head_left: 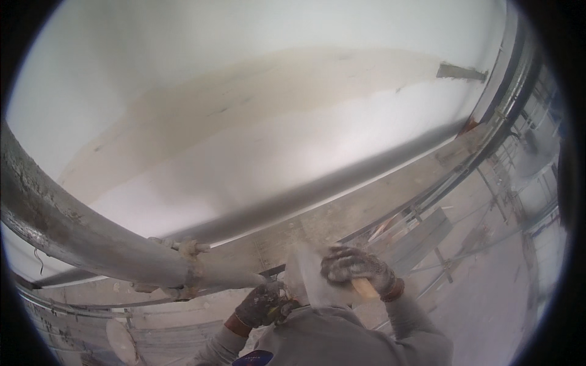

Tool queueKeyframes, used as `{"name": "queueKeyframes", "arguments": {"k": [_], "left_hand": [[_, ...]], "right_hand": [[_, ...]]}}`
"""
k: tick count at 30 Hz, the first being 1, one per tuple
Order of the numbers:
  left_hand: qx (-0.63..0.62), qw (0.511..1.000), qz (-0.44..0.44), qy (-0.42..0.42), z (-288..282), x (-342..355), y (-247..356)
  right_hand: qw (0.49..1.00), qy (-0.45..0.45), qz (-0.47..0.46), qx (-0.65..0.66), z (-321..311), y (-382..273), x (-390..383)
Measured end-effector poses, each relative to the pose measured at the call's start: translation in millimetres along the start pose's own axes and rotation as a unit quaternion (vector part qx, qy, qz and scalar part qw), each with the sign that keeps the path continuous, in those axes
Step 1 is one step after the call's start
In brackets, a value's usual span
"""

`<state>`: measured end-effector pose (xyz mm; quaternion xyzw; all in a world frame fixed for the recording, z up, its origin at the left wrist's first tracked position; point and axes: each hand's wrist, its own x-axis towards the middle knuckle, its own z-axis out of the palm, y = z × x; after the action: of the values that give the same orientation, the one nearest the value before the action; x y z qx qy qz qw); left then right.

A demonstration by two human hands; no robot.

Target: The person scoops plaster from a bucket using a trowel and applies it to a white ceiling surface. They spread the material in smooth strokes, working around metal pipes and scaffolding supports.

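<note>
**Both gloved hands occupied at scaffold level**

We find the right hand (357, 269) closed on the wooden handle of a plaster trowel (317, 277), held low beside the scaffold pipe (91, 241). The left hand (264, 303) grips a small yellowish tool (285, 310) just below. The white wall (244, 122) stands above.

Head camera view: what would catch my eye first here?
A broad white wall with a tan plaster patch fills the upper picture. A grey scaffold pipe crosses at left. Low in the middle, the gloved right hand holds a wooden-handled trowel; the gloved left hand is beside it.
</note>
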<state>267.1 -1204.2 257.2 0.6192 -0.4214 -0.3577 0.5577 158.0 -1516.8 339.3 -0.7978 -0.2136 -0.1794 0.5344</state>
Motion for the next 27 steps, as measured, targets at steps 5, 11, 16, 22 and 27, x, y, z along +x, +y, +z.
{"name": "queueKeyframes", "arguments": {"k": [5,11,16,22,27], "left_hand": [[-0.399,0.915,-0.051,-0.002,0,32,22],[0.380,0.898,0.116,0.186,26,128,69],[0.405,0.875,0.154,0.216,52,197,72],[0.642,0.747,0.021,0.174,27,178,-24],[0.592,0.778,-0.143,0.155,47,121,-86]], "right_hand": [[0.950,0.012,0.076,-0.302,-87,63,-81],[0.843,0.400,0.249,0.259,-38,124,-128],[0.709,0.322,0.243,0.579,-7,98,-63],[0.960,0.273,0.053,-0.013,-116,102,-65],[0.844,0.380,0.132,-0.354,-298,210,-64]]}}
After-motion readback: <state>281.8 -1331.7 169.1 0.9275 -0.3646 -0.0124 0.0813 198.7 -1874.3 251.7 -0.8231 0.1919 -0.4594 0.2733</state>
